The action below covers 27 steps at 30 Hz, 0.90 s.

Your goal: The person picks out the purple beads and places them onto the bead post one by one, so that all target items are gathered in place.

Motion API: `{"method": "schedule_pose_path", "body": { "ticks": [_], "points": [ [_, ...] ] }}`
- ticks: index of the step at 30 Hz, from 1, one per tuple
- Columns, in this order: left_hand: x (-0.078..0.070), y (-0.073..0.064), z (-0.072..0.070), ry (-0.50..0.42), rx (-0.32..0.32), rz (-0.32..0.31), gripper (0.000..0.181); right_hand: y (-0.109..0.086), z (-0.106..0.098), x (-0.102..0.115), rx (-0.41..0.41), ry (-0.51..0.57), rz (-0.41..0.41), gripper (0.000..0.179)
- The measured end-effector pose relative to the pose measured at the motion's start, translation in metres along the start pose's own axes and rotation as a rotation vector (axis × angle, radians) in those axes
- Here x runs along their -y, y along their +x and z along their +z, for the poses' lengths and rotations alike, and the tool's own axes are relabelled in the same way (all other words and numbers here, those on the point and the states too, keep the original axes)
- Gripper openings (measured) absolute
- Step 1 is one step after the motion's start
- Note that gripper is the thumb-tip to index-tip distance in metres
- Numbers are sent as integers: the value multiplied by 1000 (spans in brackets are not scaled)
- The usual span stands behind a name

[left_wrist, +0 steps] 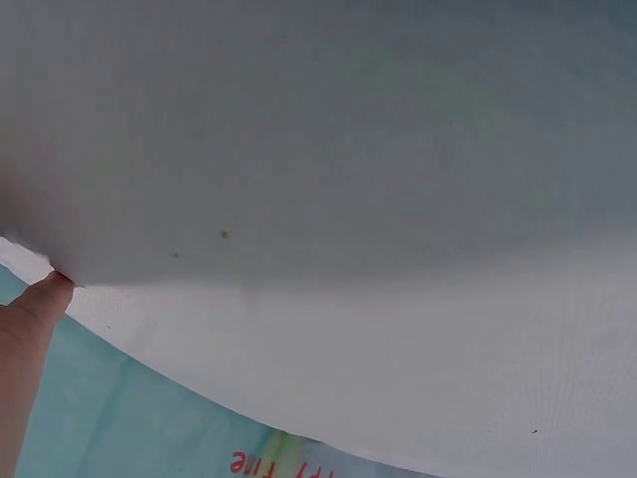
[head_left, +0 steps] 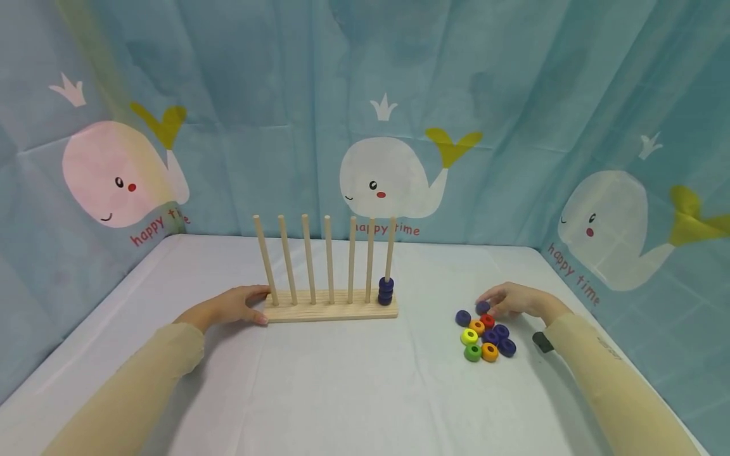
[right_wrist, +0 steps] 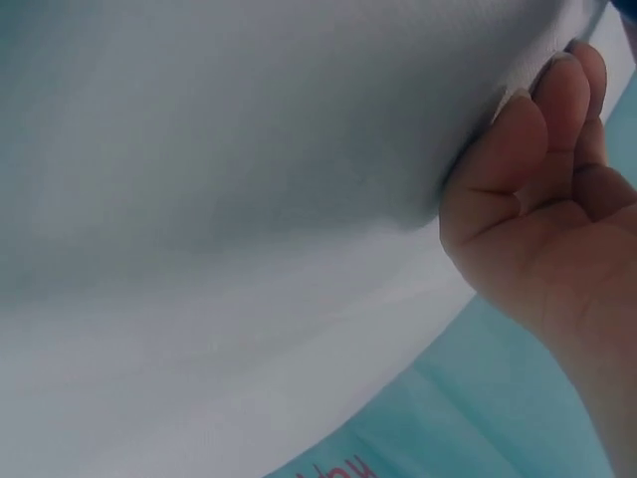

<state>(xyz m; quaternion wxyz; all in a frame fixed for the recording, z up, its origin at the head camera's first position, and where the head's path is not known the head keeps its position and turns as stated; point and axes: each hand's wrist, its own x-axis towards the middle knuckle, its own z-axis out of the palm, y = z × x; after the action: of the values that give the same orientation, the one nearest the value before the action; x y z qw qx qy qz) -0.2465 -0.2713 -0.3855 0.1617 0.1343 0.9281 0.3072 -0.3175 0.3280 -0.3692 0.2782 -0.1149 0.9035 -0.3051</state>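
A wooden peg stand [head_left: 331, 312] with several upright pegs stands on the white table. Dark blue beads [head_left: 385, 291] are stacked on its rightmost peg. At the stand's left end, my left hand [head_left: 239, 305] grips the base, thumb at the front and fingers behind. In the left wrist view, one finger [left_wrist: 38, 304] shows at the edge. Over the bead pile, my right hand [head_left: 513, 300] pinches a dark blue bead [head_left: 483, 308] between thumb and index finger. The right wrist view shows that hand's other fingers [right_wrist: 503, 149] curled near the cloth; the bead is mostly out of that view.
Loose beads lie close together below the right hand: red [head_left: 487, 321], orange [head_left: 490, 352], yellow [head_left: 469, 336], green [head_left: 473, 353] and several dark blue ones [head_left: 506, 347]. A small dark object [head_left: 543, 342] is by the right sleeve. A blue whale-print curtain [head_left: 256, 158] surrounds the table.
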Motion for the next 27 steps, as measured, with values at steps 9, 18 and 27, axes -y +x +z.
{"method": "schedule_pose_path", "body": {
  "ticks": [9,18,27],
  "points": [
    [2,-1,-1,2,-6,3,91,-3,-1,-5,-49,35,-20,49],
    [2,-1,0,-5,-4,11,90,-16,-2,7,-111,71,-60,56],
    [2,-1,1,-14,-6,6,91,-31,-2,37,-218,126,-50,64]
  ]
}}
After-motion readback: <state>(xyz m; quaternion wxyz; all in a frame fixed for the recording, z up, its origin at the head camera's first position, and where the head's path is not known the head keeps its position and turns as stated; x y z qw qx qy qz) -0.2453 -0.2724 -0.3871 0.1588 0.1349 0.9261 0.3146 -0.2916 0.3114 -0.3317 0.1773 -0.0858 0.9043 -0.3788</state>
